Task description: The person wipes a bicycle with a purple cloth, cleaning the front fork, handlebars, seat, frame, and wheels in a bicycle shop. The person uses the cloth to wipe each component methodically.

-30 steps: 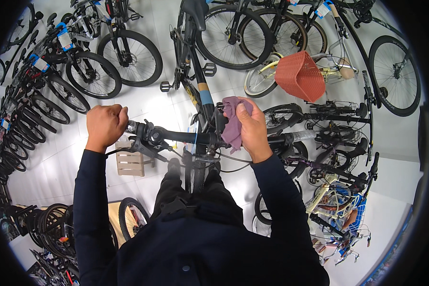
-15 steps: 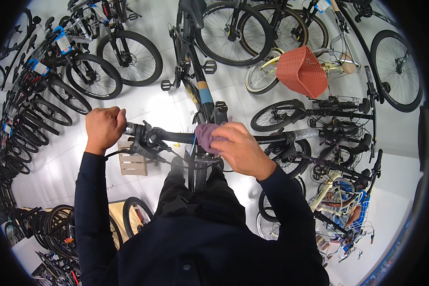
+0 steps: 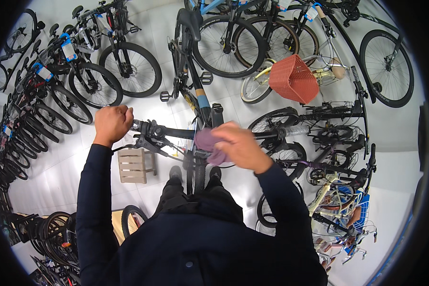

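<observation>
Looking down, we see a black handlebar (image 3: 178,133) running left to right across us. Our left hand (image 3: 113,125) is closed around its left end. Our right hand (image 3: 241,147), slightly blurred, is nearer the bar's middle; its grip is clamped on a crumpled purple cloth (image 3: 205,140), which lies left of the palm, over that middle. Blue-and-white tags (image 3: 68,51) hang at upper left, their writing too small to read.
</observation>
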The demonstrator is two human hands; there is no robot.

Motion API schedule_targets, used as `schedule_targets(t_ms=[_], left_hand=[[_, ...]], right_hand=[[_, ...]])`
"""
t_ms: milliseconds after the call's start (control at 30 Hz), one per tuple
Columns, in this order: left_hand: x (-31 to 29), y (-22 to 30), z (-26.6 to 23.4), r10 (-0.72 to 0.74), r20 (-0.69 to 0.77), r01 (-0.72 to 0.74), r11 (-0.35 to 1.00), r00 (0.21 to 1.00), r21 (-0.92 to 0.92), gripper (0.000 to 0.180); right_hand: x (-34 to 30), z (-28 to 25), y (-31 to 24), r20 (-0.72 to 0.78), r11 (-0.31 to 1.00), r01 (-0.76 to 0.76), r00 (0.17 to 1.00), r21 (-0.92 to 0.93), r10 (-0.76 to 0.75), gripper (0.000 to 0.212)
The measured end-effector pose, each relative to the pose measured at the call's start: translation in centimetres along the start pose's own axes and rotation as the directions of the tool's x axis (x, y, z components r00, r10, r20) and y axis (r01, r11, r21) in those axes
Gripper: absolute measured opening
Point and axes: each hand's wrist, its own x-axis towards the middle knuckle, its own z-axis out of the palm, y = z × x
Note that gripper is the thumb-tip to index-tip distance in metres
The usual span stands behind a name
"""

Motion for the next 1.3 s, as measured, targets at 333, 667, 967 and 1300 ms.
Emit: schedule_targets(t_ms=[333, 667, 967, 1300], left_hand=[[0.0, 0.0, 0.1, -0.015, 0.009, 0.015, 1.0, 1.0, 0.005, 0.036], [-0.1, 0.2, -0.2, -0.006, 0.027, 0.005, 1.0, 1.0, 0.02, 0.037], [0.1, 0.1, 0.4, -0.013, 0.011, 0.013, 1.0, 1.0, 0.023, 0.036], [0.2, 0.1, 0.3, -0.01, 0.005, 0.01, 1.0, 1.0, 0.012, 0.038]], right_hand=[[-0.2, -5.0, -0.6, 0.263, 0.954, -0.137, 0.942, -0.268, 0.209, 0.023], [0.8, 1.0, 0.3, 0.158, 0.979, 0.095, 0.985, -0.178, -0.067, 0.021], [1.3, -5.9, -1.5, 0.067, 0.903, -0.365, 0.919, -0.227, 0.388, 0.025], [-2.5, -3.3, 1.0, 0.24, 0.963, 0.045, 0.971, -0.265, 0.02, 0.019]])
